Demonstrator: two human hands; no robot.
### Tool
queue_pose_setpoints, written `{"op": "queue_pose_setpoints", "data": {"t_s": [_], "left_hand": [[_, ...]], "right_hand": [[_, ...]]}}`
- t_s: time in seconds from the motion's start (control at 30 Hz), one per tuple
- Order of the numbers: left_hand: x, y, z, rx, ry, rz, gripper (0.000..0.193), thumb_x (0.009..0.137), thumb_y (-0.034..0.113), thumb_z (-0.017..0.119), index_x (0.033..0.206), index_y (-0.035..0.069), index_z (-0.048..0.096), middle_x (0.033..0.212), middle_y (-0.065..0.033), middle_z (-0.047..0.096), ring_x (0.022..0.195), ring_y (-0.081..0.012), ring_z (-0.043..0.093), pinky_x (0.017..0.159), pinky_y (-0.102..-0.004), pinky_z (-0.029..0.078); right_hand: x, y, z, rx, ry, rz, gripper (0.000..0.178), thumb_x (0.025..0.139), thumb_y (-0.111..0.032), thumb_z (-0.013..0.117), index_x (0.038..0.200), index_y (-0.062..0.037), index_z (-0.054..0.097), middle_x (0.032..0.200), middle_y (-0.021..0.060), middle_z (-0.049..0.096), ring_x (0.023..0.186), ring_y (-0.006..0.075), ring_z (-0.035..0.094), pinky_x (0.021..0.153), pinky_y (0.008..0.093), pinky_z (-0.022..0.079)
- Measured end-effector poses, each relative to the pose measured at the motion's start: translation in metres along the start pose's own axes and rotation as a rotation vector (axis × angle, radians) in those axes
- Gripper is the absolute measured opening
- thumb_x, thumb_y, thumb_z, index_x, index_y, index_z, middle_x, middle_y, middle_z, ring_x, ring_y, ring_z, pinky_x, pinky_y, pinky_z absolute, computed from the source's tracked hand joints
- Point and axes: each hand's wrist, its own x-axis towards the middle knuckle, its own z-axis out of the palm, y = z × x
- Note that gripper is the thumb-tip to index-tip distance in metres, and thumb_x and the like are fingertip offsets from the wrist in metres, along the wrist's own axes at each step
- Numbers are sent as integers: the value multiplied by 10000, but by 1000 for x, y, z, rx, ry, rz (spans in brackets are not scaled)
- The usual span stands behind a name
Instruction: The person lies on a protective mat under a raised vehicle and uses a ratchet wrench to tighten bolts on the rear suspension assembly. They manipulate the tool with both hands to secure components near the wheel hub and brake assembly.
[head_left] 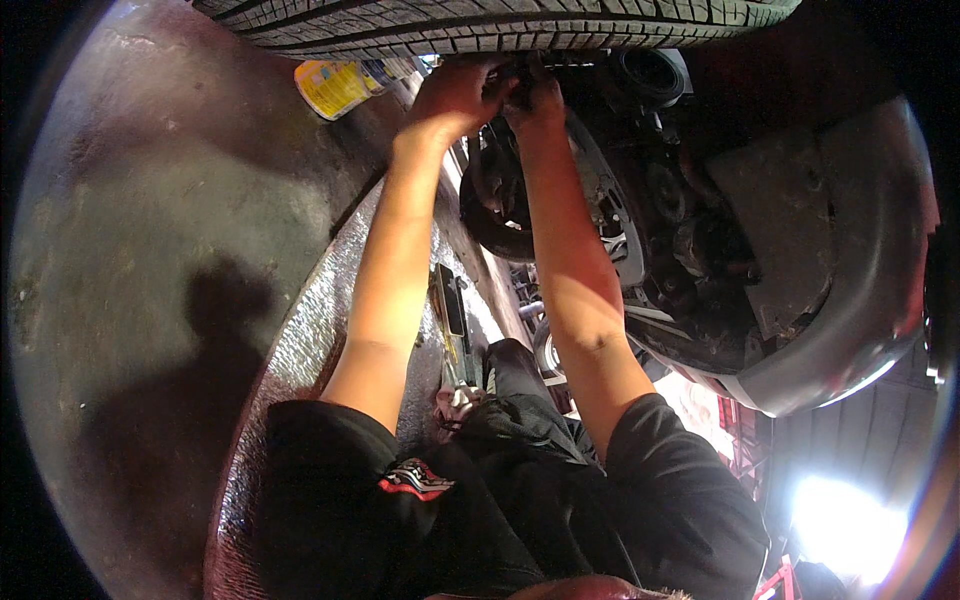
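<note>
Both my arms reach up to the underside of a raised vehicle, right beneath a black treaded tire [500,28]. My left hand [455,95] is bent inward with its fingers curled. Close beside it, my right hand [537,98] has its thumb raised and its fingers closed. Between the two sits something small and dark, in deep shadow, whose kind I cannot make out. The fingertips are partly lost in the dark below the tread.
A yellow container [335,90] is left of my hands. A black tray-like thing [452,305] and a crumpled rag [458,400] are by my legs. The vehicle's dark bumper [870,260] curves along the right. A bright lamp [845,525] glares at lower right.
</note>
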Motion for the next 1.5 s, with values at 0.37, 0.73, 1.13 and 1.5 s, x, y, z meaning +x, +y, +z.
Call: {"op": "queue_pose_setpoints", "data": {"t_s": [0.37,0.73,1.13,1.5], "left_hand": [[4,1,16,-93,8,-59,436,949,432,487,1232,125,612,1211,-163,621,1118,-359,585,964,-433,455],[-11,-6,-13,-52,91,-71,268,846,333,670,974,105,732,896,-119,712,852,-255,695,772,-344,540],[-29,-24,41,-330,420,-6,165,895,178,626,974,35,648,983,-125,657,883,-321,634,801,-349,494],[-71,5,-30,114,-587,-705,596,874,565,530,1103,30,659,1175,-264,596,1137,-404,555,964,-423,446]], "right_hand": [[103,27,-103,-1293,-271,-623,543,997,-387,296,1498,-179,261,1564,39,209,1442,217,184,1187,362,145],[35,-4,29,207,-61,21,552,1007,-398,258,1501,-153,251,1569,36,213,1446,237,185,1180,422,188],[29,0,38,55,23,3,564,999,-458,256,1493,-185,267,1566,42,202,1437,275,185,1139,542,192],[86,17,-53,-1126,-302,-809,540,1002,-464,197,1422,-200,408,1475,59,404,1336,316,400,1030,588,379]]}}
